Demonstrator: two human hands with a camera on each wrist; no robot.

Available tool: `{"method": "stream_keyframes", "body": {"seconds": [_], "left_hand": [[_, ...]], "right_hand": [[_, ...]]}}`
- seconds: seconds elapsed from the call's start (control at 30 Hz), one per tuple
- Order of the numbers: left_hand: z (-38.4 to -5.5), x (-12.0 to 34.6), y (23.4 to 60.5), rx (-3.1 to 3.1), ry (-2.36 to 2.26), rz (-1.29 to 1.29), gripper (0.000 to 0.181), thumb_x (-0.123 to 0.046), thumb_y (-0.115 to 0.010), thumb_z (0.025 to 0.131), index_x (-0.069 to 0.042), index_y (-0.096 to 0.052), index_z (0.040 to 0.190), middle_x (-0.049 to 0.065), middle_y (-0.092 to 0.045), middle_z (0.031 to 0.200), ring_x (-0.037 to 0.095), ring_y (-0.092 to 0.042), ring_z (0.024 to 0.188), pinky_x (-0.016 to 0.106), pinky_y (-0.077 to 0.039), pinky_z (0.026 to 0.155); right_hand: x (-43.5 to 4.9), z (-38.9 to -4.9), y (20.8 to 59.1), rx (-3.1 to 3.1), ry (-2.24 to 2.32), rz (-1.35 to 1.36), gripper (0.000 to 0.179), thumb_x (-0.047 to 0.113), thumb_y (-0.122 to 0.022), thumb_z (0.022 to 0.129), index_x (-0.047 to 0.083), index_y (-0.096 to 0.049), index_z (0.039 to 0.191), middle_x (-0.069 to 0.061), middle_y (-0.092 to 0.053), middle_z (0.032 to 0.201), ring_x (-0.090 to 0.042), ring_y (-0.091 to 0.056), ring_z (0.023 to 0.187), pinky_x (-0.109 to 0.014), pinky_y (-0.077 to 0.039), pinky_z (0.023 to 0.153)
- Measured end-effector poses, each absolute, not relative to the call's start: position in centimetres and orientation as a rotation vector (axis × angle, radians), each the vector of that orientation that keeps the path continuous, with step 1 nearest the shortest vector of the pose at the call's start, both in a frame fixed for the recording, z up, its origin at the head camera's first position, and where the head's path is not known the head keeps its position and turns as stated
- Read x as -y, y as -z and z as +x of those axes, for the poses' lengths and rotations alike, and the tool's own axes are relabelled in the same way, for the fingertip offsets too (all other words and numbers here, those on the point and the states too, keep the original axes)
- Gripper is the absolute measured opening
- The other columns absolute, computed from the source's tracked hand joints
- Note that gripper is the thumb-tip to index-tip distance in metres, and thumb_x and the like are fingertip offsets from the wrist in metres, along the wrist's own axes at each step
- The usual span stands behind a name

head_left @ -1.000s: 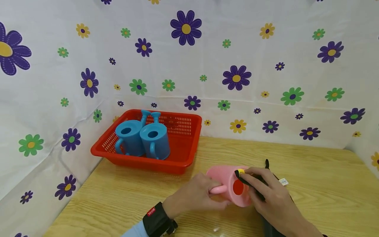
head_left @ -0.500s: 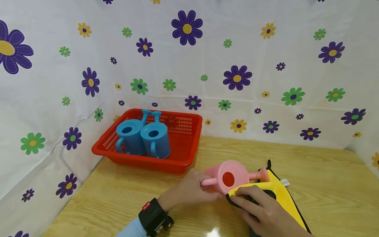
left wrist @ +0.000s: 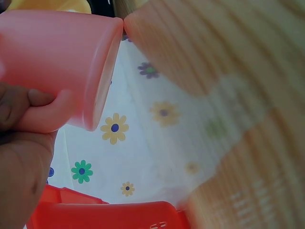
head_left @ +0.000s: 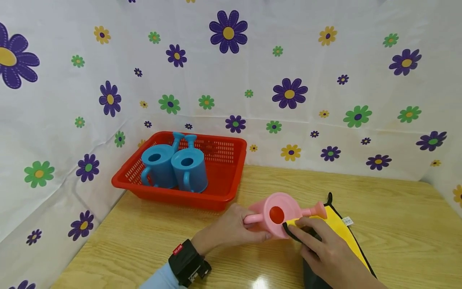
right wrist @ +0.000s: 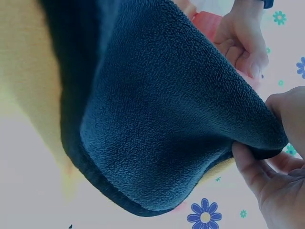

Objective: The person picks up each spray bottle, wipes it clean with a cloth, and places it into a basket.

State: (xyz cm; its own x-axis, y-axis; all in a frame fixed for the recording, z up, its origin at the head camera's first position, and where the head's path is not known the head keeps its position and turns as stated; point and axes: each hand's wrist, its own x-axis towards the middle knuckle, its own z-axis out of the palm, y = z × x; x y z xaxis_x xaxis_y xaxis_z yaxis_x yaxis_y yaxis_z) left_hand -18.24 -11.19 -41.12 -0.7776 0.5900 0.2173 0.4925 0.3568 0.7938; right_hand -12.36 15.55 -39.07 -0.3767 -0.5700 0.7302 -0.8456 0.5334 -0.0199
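A pink toy watering can (head_left: 283, 208) is tilted just above the wooden table, its round opening facing the head camera and its spout pointing right. My left hand (head_left: 234, 228) grips its handle (head_left: 253, 218), with the fingers curled round it in the left wrist view. My right hand (head_left: 325, 249) pinches a corner of a yellow and dark grey cloth (head_left: 344, 233) against the can's rim. In the right wrist view the cloth's dark fleecy side (right wrist: 152, 105) hangs from the pinching fingers and thumb.
At the back left stands a red plastic basket (head_left: 234, 176) holding two blue watering cans (head_left: 191, 172). The wooden table (head_left: 404, 224) stretches to the right. Behind it hangs a white sheet (head_left: 252, 60) printed with flowers.
The pink can has turned, so its opening faces the head camera and its spout shows on the right. The right hand has moved slightly lower along the rim with the cloth, whose yellow side now shows.
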Motion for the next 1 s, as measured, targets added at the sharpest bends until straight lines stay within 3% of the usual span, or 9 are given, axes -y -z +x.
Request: {"method": "stream_keyframes", "body": {"seconds": [0.17,0.37,0.5,0.57,0.63,0.73,0.8,0.87,1.0], "left_hand": [[-18.2,11.1,41.2,-2.501,-1.391,1.03,0.026,-0.042,-0.078,0.084,-0.025,-0.074,0.103,-0.016,-0.064,0.068,0.007,-0.051,0.063,0.02,-0.03,0.051],[-18.1,11.2,41.1,-2.511,-1.365,1.071,0.022,-0.042,-0.079,0.084,-0.023,-0.074,0.095,-0.014,-0.055,0.06,0.005,-0.048,0.06,0.02,-0.028,0.051],[-18.1,11.0,41.0,-2.541,-1.323,1.159,0.023,-0.041,-0.08,0.083,-0.021,-0.069,0.08,-0.015,-0.047,0.056,0.002,-0.044,0.057,0.019,-0.026,0.051],[-18.1,10.8,40.9,-2.555,-1.309,1.22,0.024,-0.039,-0.082,0.082,-0.021,-0.067,0.075,-0.016,-0.044,0.056,0.0,-0.043,0.056,0.018,-0.026,0.05],[-18.0,10.6,40.8,-2.563,-1.304,1.271,0.024,-0.037,-0.083,0.081,-0.021,-0.066,0.072,-0.015,-0.041,0.055,-0.002,-0.041,0.054,0.017,-0.026,0.049],[-17.9,10.4,40.7,-2.574,-1.275,1.326,0.02,-0.037,-0.082,0.082,-0.022,-0.069,0.078,-0.015,-0.042,0.054,-0.004,-0.041,0.052,0.015,-0.027,0.047],[-17.7,10.5,40.7,-2.58,-1.256,1.305,0.025,-0.04,-0.081,0.082,-0.022,-0.067,0.074,-0.014,-0.039,0.053,-0.004,-0.038,0.049,0.015,-0.025,0.046],[-17.6,10.8,40.6,-2.566,-1.253,1.25,0.033,-0.044,-0.079,0.083,-0.021,-0.06,0.068,-0.013,-0.036,0.052,-0.002,-0.035,0.047,0.017,-0.023,0.045],[-17.3,11.2,40.2,-2.521,-1.279,1.07,0.044,-0.051,-0.073,0.086,-0.02,-0.055,0.061,-0.011,-0.036,0.051,0.004,-0.037,0.046,0.021,-0.021,0.045]], "right_hand": [[-15.6,-12.2,38.8,2.181,-0.492,1.051,0.054,0.043,-0.029,0.106,0.011,-0.071,0.121,-0.006,-0.061,0.116,-0.015,-0.061,0.095,-0.011,-0.049,0.087],[-15.4,-12.5,38.7,2.194,-0.466,0.97,0.055,0.04,-0.027,0.107,0.01,-0.067,0.127,-0.006,-0.063,0.121,-0.019,-0.064,0.099,-0.015,-0.05,0.089],[-15.4,-13.0,38.5,2.214,-0.467,0.918,0.053,0.037,-0.028,0.107,0.006,-0.066,0.129,-0.009,-0.064,0.124,-0.022,-0.065,0.101,-0.013,-0.044,0.099],[-15.5,-13.2,38.3,2.235,-0.459,0.905,0.038,0.027,-0.046,0.105,0.004,-0.064,0.13,-0.01,-0.063,0.126,-0.023,-0.065,0.104,-0.017,-0.046,0.099],[-15.5,-13.4,38.0,2.25,-0.466,0.898,0.035,0.013,-0.064,0.096,0.001,-0.064,0.129,-0.011,-0.063,0.127,-0.025,-0.065,0.106,-0.024,-0.051,0.094],[-15.6,-13.5,37.9,2.276,-0.477,0.908,0.038,0.013,-0.066,0.095,0.002,-0.063,0.131,-0.011,-0.062,0.129,-0.024,-0.065,0.109,-0.028,-0.054,0.087],[-15.7,-13.4,37.9,2.284,-0.485,0.922,0.041,0.03,-0.052,0.103,0.004,-0.062,0.133,-0.011,-0.062,0.13,-0.024,-0.064,0.109,-0.021,-0.051,0.092],[-15.9,-13.2,38.0,2.29,-0.49,0.95,0.057,0.043,-0.031,0.103,0.006,-0.062,0.134,-0.01,-0.06,0.131,-0.023,-0.063,0.109,-0.013,-0.047,0.095],[-16.2,-12.7,37.9,2.303,-0.462,1.009,0.062,0.048,-0.027,0.103,0.01,-0.06,0.137,-0.009,-0.057,0.131,-0.019,-0.061,0.105,-0.008,-0.047,0.088]]}}
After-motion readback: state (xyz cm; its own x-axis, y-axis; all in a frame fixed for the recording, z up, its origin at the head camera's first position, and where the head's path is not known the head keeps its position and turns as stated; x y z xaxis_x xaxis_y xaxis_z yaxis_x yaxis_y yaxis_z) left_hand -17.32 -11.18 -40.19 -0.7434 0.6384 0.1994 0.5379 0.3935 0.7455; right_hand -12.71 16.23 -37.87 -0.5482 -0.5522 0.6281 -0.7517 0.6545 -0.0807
